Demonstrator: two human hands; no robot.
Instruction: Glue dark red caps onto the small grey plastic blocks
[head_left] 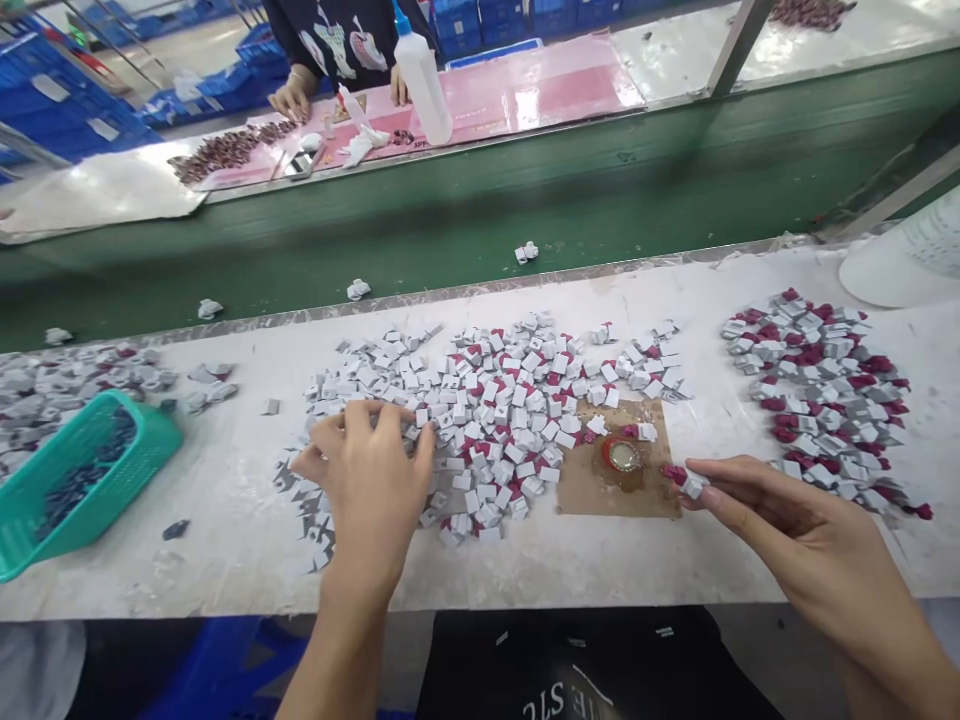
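Observation:
My right hand pinches a small grey plastic piece with a dark red part between thumb and fingertips. It is just right of a brown cardboard square, on which a small red-rimmed round dish sits in a wet brown patch. Over the left side of a large pile of grey and dark red pieces is my left hand, fingers curved and apart. Its fingertips reach among the grey pieces; no held piece is plain to see. Another heap of grey-and-red pieces lies to the right.
A teal basket with dark pieces stands at left, beside more grey pieces. Beyond the table edge, a green conveyor belt carries several grey pieces. Across it, a person works at a pink-covered table with a white bottle.

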